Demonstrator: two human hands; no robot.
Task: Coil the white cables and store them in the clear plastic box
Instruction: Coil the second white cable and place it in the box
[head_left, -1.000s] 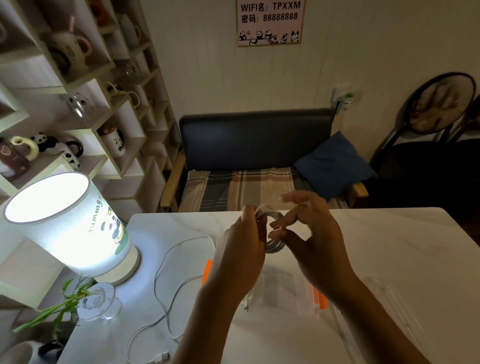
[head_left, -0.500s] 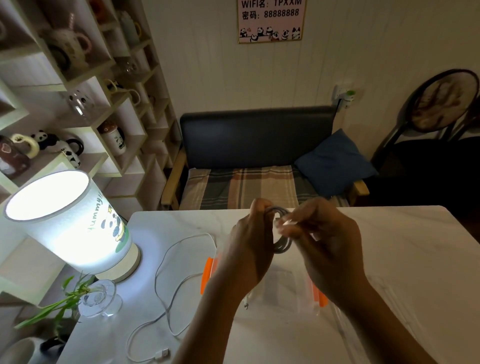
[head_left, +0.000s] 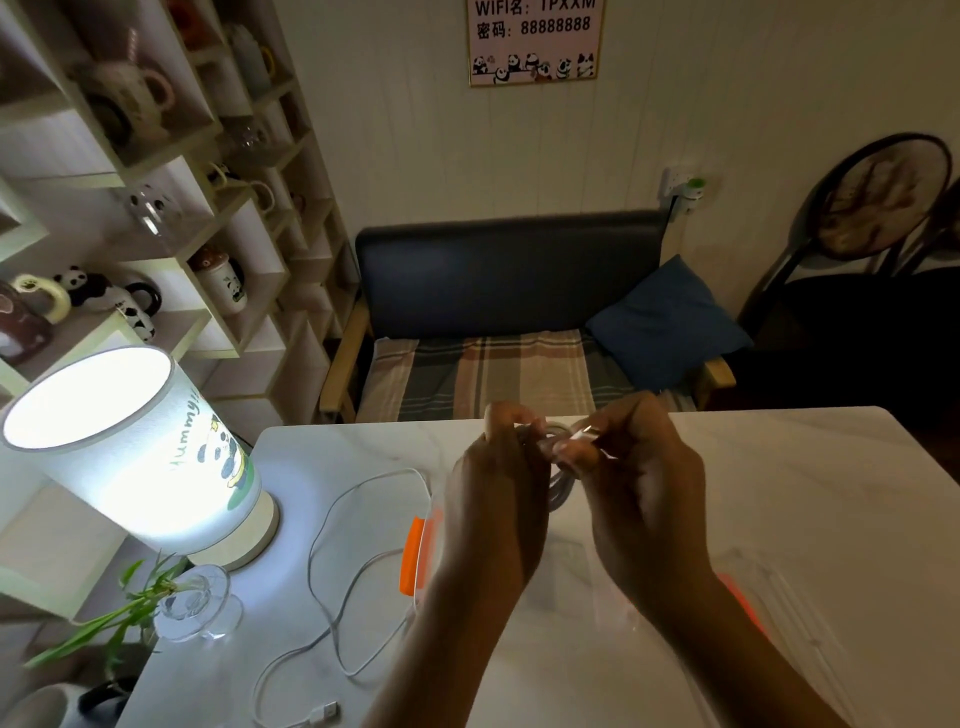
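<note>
Coil (head_left: 558, 480) white, small, tight, mid-frame above box (head_left: 423, 551). Left hand (head_left: 496, 499) & right hand (head_left: 644, 499) fingers pinched shut on coil; plug end at right fingertips. 2nd cable (head_left: 332, 561) loose on worktop (head_left: 810, 493), lower left. Vs 0.5 s ago: right hand closed tighter.

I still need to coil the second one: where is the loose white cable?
The loose cable lies on the table, left of the left hand, between the lamp and the clear box.
</note>
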